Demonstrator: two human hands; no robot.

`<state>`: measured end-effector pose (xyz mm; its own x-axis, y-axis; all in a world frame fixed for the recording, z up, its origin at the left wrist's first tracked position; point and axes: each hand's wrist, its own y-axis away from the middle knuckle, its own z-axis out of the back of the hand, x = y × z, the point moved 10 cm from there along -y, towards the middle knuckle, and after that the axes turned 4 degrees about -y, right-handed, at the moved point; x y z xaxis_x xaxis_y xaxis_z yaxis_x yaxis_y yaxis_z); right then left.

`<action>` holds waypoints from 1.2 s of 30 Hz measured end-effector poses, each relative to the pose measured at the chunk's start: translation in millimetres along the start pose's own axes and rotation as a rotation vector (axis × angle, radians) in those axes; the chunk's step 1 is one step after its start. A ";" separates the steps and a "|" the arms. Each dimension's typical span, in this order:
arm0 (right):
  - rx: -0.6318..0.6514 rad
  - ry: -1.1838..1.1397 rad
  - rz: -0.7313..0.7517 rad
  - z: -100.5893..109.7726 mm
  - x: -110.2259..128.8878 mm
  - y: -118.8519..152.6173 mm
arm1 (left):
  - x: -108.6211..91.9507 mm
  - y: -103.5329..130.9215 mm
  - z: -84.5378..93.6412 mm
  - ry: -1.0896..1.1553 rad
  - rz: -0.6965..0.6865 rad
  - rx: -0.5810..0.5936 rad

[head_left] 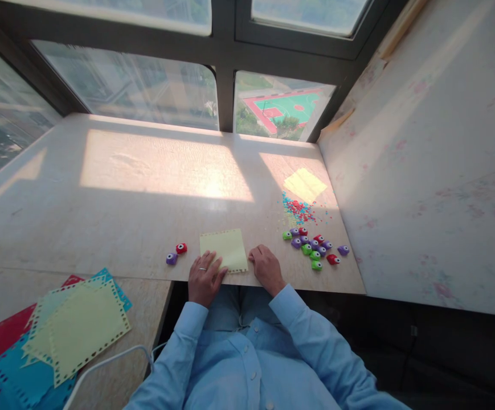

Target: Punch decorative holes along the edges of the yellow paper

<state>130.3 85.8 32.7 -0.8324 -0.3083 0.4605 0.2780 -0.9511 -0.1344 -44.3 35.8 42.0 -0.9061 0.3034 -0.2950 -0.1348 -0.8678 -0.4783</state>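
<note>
A pale yellow sheet of paper (225, 247) lies on the marble-look ledge in front of me, with punched holes along its top and bottom edges. My left hand (204, 276) rests flat on its lower left part, fingers spread, a ring on one finger. Just beyond the sheet's right edge, my right hand (266, 266) is closed with its fingers curled down. Whatever it may hold is hidden. A red craft punch (181, 248) and a purple craft punch (171, 259) stand left of the sheet. Several more red, green and purple craft punches (314, 255) are grouped to the right.
Red, blue and yellow paper bits (299, 210) are heaped behind the right-hand punches, near a yellow paper (305, 185). Punched coloured sheets (89, 324) overlap at lower left, beside a white cable (106, 360). Windows rise behind; a floral wall (426, 171) bounds the right.
</note>
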 end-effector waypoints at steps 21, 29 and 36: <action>0.023 -0.037 0.007 1.5 -2.8 2.1 | 10.7 -37.2 -3.7 -0.123 0.392 0.198; -0.044 -0.295 -0.116 6.9 -15.0 3.7 | 30.1 -47.4 -14.1 -0.112 0.366 0.202; -0.146 -0.943 -0.367 24.7 -46.8 -1.3 | 28.8 -46.0 -11.9 -0.095 0.338 0.132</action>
<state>180.8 101.9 33.0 -0.1209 0.0806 0.9894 -0.0312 -0.9965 0.0773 -59.5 89.2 45.7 -0.9405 -0.0410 -0.3373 0.1329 -0.9580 -0.2541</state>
